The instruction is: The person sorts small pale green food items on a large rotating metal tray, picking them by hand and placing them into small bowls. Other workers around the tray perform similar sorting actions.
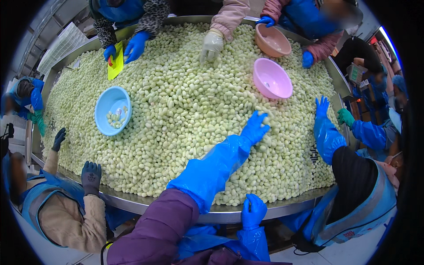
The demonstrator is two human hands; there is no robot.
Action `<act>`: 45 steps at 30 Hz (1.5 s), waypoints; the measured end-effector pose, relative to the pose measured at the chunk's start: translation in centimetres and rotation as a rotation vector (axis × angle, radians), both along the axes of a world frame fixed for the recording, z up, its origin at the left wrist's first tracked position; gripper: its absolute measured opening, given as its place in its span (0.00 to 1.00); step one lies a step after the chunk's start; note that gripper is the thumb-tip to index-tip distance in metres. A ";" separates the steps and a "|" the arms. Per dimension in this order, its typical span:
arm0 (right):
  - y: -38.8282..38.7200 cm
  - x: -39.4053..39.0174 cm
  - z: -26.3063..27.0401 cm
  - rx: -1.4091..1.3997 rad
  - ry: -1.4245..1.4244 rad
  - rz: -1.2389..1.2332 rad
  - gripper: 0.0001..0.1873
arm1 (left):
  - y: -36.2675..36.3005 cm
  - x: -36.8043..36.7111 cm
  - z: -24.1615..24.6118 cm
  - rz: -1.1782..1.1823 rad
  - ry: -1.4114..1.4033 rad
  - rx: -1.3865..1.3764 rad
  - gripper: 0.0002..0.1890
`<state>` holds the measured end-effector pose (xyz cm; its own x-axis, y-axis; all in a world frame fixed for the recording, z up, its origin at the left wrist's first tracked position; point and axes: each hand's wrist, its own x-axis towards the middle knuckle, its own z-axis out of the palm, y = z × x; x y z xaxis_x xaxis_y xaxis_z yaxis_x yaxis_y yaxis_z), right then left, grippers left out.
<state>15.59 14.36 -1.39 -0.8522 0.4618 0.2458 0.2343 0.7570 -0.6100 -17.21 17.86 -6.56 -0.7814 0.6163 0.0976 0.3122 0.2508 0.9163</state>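
Observation:
A broad heap of small, pale green oval fruits, resembling grapes (185,109), fills a large metal-rimmed table (222,217). My left hand (255,127), in a blue glove and blue plastic sleeve cover over a purple sleeve, reaches across onto the heap, its fingers apart among the fruits; nothing is visibly gripped. Near the table's front rim is my right hand (254,210), also blue-gloved, with its fingers bent; whether it holds anything is hidden. A pink plastic basin (272,79) rests on the fruit beyond my left hand.
A light blue basin (113,111) holding several fruits lies left on the heap. An orange basin (272,40) is at the back, touched by a co-worker's gloved hand. Another co-worker holds a yellow sheet-like tool (116,64). Other people's gloved hands surround the table, some close on both sides.

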 end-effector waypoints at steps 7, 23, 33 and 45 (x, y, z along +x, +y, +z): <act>-0.1 0.3 -0.2 0.039 0.009 -0.015 0.08 | -9.6 4.2 2.6 -0.162 -0.019 -0.059 0.31; -0.1 0.2 -0.3 -0.007 -0.026 -0.011 0.09 | -16.2 -10.5 -4.9 0.432 -0.243 -0.092 0.31; -0.2 0.2 -0.3 0.016 -0.037 0.017 0.09 | -5.7 -5.0 -4.5 0.057 -0.531 0.209 0.30; -0.3 0.2 -0.7 0.017 0.015 0.011 0.09 | -19.1 3.6 3.0 0.229 0.081 -0.150 0.24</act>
<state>15.75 14.08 -2.11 -0.8531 0.4484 0.2666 0.2169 0.7697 -0.6005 -13.63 -1.24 -3.56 -0.8954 0.4368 0.0867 0.3027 0.4542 0.8379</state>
